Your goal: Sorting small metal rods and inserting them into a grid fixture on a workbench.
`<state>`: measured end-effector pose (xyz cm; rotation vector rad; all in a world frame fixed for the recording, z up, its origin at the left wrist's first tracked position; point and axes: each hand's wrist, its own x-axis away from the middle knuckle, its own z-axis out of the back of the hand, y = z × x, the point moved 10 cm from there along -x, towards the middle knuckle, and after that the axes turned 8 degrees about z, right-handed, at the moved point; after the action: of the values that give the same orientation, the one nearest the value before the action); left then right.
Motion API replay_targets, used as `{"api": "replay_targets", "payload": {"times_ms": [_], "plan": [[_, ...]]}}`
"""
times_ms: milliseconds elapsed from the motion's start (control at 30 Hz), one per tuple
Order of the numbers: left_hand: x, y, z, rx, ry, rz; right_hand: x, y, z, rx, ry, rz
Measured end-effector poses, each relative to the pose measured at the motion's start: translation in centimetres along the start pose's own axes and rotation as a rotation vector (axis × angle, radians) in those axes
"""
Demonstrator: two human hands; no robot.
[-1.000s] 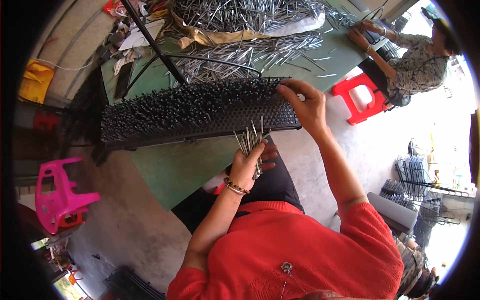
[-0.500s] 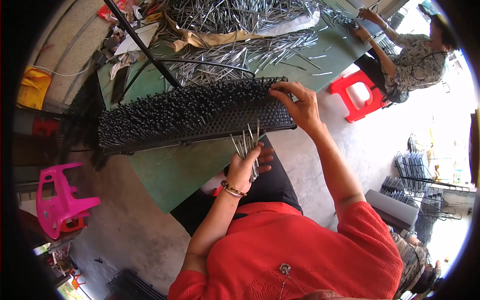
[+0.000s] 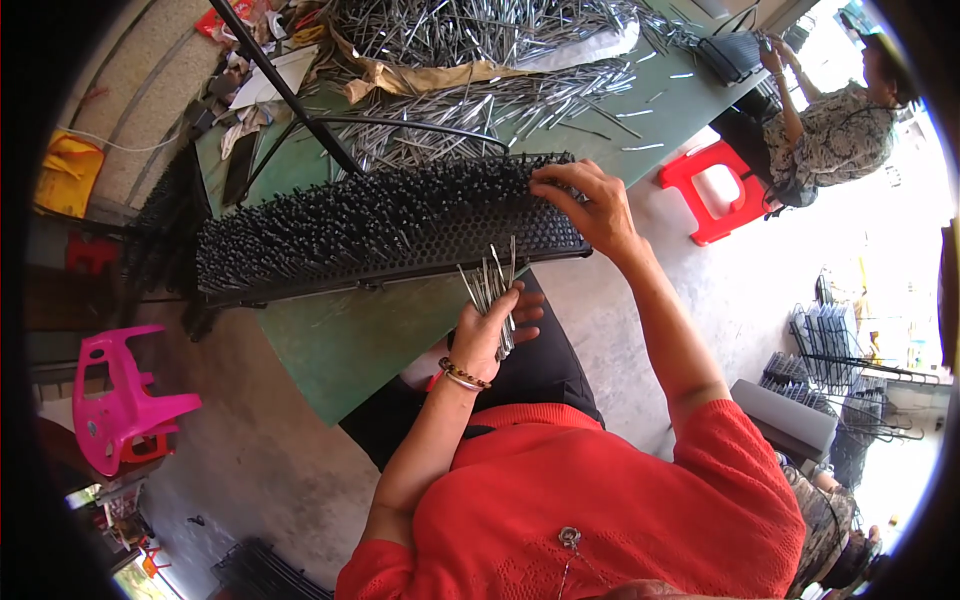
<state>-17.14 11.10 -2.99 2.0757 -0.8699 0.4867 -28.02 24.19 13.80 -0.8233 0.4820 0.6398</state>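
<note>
A long black rack (image 3: 470, 238) with a perforated, honeycomb-like face lies across the table in front of me. Dense rows of thin dark sticks (image 3: 310, 235) stand out of its holes, while a strip of bare holes shows along the near right side. My left hand (image 3: 480, 335) is closed around a bunch of thin silvery metal strips (image 3: 490, 290), just below the rack's near edge. At the rack's right end, my right hand (image 3: 605, 212) has thumb and forefinger pinched together among the sticks. Whatever sits between those fingertips is too small to make out.
Behind the rack, a large heap of metal strips (image 3: 450, 110) covers the green table (image 3: 330, 370). A black metal bar (image 3: 285, 90) slants over it. A co-worker (image 3: 835, 135) handles a dark ribbed object (image 3: 732, 57) near a red stool (image 3: 710, 195). A pink stool (image 3: 120, 400) stands left.
My right hand has shifted slightly left along the rack's end. My left hand, still holding the strips, moved very little. The co-worker's hands rose, and the dark ribbed object now stands upright.
</note>
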Motion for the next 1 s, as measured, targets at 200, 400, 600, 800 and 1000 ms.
{"api": "replay_targets", "payload": {"times_ms": [200, 400, 600, 800, 1000], "plan": [[0.0, -0.1, -0.1, 0.0, -0.008, 0.017, 0.4, -0.2, -0.5, 0.055, -0.024, 0.103], [0.0, -0.1, -0.3, -0.018, -0.025, 0.015, 0.9, 0.6, -1.4, 0.045, -0.028, -0.029], [0.0, -0.2, -0.5, -0.015, -0.038, 0.011, 1.5, -0.3, -1.6, 0.093, 0.073, 0.05], [0.5, 0.1, -1.9, -0.036, -0.105, 0.026, 1.5, -0.4, -0.5, 0.328, 0.154, -0.025], [0.1, 0.3, -1.1, 0.001, -0.073, 0.017, 0.9, -3.1, -0.6, 0.49, 0.136, 0.087]]}}
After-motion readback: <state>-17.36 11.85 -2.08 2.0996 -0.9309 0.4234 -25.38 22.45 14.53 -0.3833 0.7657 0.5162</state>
